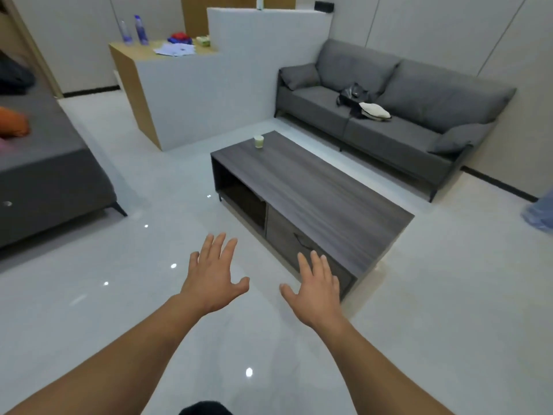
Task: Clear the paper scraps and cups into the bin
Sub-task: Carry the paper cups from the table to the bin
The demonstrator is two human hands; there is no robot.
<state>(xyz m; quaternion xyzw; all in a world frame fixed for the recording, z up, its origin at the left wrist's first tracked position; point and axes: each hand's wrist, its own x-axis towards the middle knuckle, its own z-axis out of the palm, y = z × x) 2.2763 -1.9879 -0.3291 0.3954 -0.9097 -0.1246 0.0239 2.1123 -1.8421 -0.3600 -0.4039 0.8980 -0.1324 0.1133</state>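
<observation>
A small pale paper cup (pixel 258 141) stands upright near the far left corner of the dark wood coffee table (pixel 314 187). My left hand (pixel 214 275) and my right hand (pixel 317 281) are stretched out in front of me above the white floor, palms down, fingers spread, holding nothing. The right hand hovers in front of the table's near corner; the left is off to the table's left. The cup is far beyond both hands. White papers (pixel 175 50) lie on the wooden counter at the back. No bin shows in the head view.
A grey sofa (pixel 419 94) with a black bag (pixel 353 95) and a white cushion stands behind the table. A white partition with the counter (pixel 143 94), bearing two bottles, is at back left. A grey bed corner (pixel 54 181) juts in at left. Glossy floor surrounds the table.
</observation>
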